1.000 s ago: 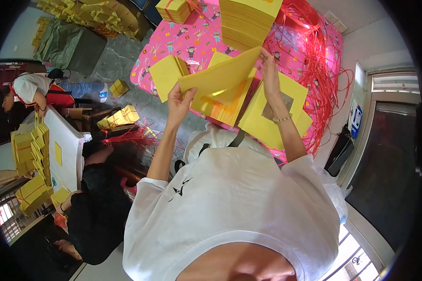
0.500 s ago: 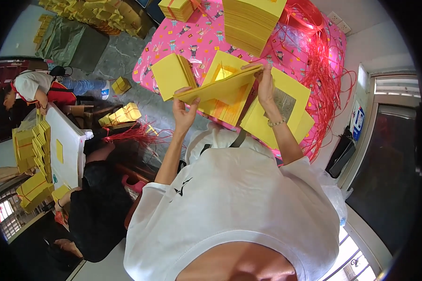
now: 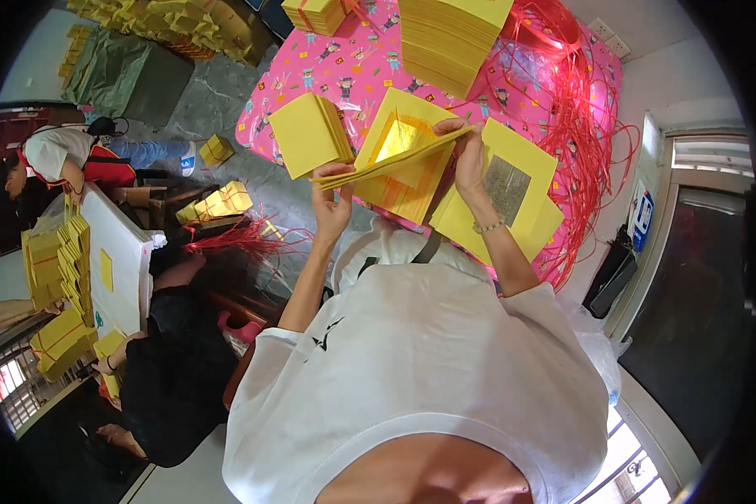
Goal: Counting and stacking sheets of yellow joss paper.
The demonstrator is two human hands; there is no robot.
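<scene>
A thin bundle of yellow paper sheets is held up nearly edge-on between my two hands. My left hand pinches its left end, and my right hand grips its right end. Beneath it lies a yellow paper stack with a gold foil square framed in orange. To the right, partly behind my right wrist, rests yellow paper with a dull silver square. A plain yellow stack sits left of the gold one.
The pink patterned table cover carries a tall yellow paper stack and a tied bundle at the back. Tangled red straps hang along its right side. Other people work at a white table on the left.
The sheets in my hands have tipped flatter, and their right end has dropped slightly, showing more of the gold square behind. Both hands keep their grip.
</scene>
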